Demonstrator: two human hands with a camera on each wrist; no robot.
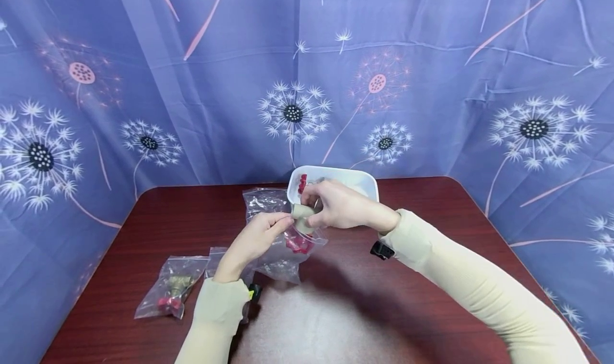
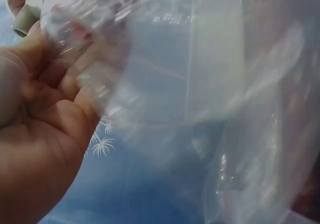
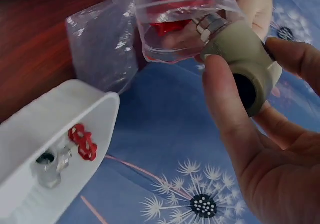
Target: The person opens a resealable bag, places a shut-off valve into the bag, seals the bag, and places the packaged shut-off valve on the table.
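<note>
My right hand (image 1: 342,204) grips the olive-grey body of a valve (image 3: 235,49), thumb on one side and fingers on the other. The valve's metal neck and red handwheel (image 1: 298,243) sit inside a clear zip bag (image 3: 187,6), while its body sticks out of the bag's mouth. With thumb and fingers, my left hand (image 1: 256,239) pinches the bag's edge beside the valve. In the left wrist view, clear plastic covers the left fingertips and much of the scene.
A white plastic bin (image 1: 366,180) at the table's back holds a silvery valve with a red handwheel (image 3: 82,141). Another clear bag (image 1: 264,196) lies beside the bin. At the left, a bagged brass valve (image 1: 178,285) lies near a further bag (image 1: 216,255).
</note>
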